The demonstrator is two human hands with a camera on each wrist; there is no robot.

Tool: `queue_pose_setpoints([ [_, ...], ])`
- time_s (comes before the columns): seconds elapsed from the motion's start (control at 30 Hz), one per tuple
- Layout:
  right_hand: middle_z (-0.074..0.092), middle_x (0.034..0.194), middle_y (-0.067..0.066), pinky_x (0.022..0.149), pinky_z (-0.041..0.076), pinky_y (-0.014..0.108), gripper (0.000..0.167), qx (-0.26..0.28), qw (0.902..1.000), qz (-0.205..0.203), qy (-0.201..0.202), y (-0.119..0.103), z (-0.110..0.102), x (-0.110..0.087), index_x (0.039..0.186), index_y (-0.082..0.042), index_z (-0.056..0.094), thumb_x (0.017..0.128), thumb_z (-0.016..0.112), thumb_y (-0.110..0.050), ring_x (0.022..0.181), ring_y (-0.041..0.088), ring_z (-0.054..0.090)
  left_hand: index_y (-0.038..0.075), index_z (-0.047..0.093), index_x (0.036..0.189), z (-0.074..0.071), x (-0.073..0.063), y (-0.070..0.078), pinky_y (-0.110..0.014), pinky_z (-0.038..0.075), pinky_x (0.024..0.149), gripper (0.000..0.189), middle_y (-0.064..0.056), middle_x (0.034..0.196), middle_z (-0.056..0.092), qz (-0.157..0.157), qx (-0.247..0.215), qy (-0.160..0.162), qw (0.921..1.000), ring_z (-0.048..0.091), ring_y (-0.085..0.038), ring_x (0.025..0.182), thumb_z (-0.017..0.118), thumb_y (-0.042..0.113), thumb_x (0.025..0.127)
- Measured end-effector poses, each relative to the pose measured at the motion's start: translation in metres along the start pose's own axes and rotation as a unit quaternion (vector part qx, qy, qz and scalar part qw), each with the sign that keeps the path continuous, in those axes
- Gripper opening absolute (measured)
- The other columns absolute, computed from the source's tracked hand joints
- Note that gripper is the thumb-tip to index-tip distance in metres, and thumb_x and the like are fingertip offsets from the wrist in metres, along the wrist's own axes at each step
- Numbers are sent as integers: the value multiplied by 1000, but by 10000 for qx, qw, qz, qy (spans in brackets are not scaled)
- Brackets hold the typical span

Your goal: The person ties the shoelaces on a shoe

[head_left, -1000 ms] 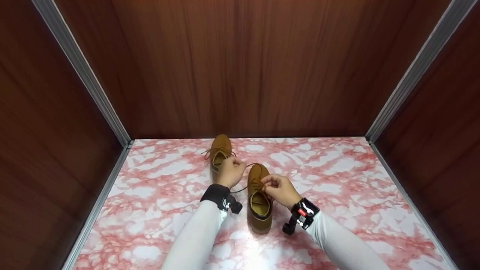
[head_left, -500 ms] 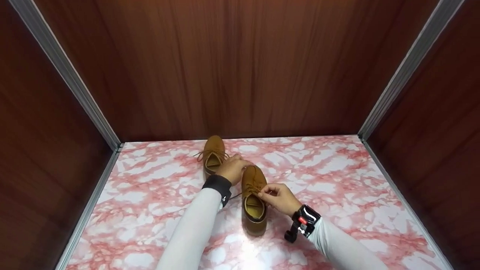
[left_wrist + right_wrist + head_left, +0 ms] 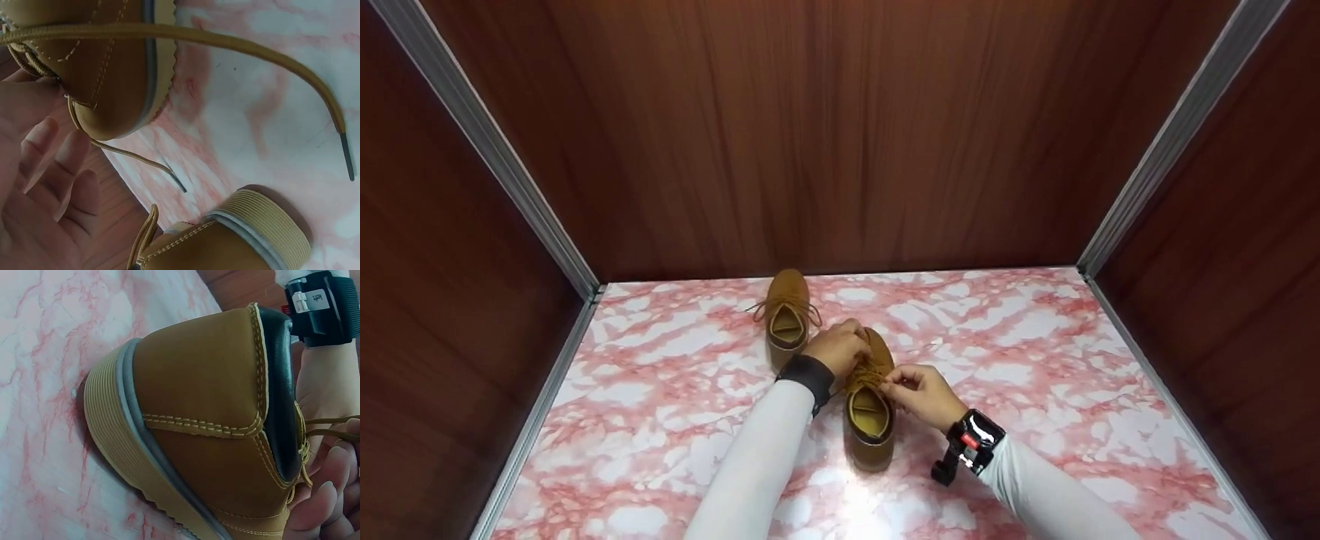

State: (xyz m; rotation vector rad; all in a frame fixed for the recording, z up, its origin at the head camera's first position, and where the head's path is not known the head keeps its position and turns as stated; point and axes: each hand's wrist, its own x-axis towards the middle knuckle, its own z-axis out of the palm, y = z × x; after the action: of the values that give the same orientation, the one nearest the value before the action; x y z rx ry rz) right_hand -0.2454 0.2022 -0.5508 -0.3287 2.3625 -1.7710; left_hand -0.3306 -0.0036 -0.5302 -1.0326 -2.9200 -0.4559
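Note:
A tan lace-up shoe [image 3: 871,454] stands on the floor with its toe pointing away from me. My left hand [image 3: 840,349] reaches over its laces from the left, its forefinger in among them and the other fingers loosely bent. Across the left wrist view runs a loose shoelace [image 3: 242,48] with a dark tip; a second tip hangs beyond the toe. At the right side of the laces, my right hand [image 3: 926,394] pinches the shoelace between thumb and fingers. The left fingertips' hold is partly hidden behind the shoe and laces.
The matching tan shoe [image 3: 787,289], its lace tied in a bow, stands farther back on the left. Dark wood-look panels [image 3: 840,150] with grey metal corner rails enclose the red-and-white marbled floor [image 3: 1020,337] on three sides.
My left hand has moved from beside the left shoe rightward onto the near shoe's laces, uncovering the left shoe's opening. My right hand keeps its pinch at the laces.

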Motion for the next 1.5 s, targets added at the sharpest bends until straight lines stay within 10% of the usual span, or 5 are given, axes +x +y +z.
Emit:
queue_pose_setpoints([
  [0.27,59,72,-6,54,45,19,25,324,9995,-55,34,-2,-1,4,97,11,65,99,70,-14,58,5,52,15,77,99,-4,-3,-2,-44,56,98,6,-4,114,72,43,412,246,9988,69,-26,110,76,19,95],
  [0.53,55,66,-4,54,43,23,35,485,9979,141,398,-11,-9,15,89,8,61,102,68,-23,55,9,48,15,72,93,-15,-12,0,-46,52,95,12,-1,89,77,-383,-103,458,9982,72,-26,92,76,26,96],
  [1.23,59,68,-9,48,36,20,31,-215,9965,213,781,-33,-22,43,88,5,67,104,64,-22,50,6,45,11,80,90,-39,-43,7,-33,53,79,16,-3,89,77,-1242,-1466,388,9806,62,-15,80,68,18,97],
  [1.37,58,65,-10,48,35,19,26,-298,9959,215,827,-35,-22,45,81,-7,68,103,64,-20,50,5,45,9,81,93,-46,-47,9,-26,52,69,14,-4,85,77,-1452,-2043,96,9680,63,-9,70,72,18,97],
  [1.5,58,65,-9,48,35,19,26,-327,9957,252,834,-37,-21,47,79,-9,68,103,63,-16,50,4,45,5,78,93,-52,-50,13,-20,51,55,15,-5,81,75,-1828,-2986,-164,9366,63,-6,57,74,19,96],
])
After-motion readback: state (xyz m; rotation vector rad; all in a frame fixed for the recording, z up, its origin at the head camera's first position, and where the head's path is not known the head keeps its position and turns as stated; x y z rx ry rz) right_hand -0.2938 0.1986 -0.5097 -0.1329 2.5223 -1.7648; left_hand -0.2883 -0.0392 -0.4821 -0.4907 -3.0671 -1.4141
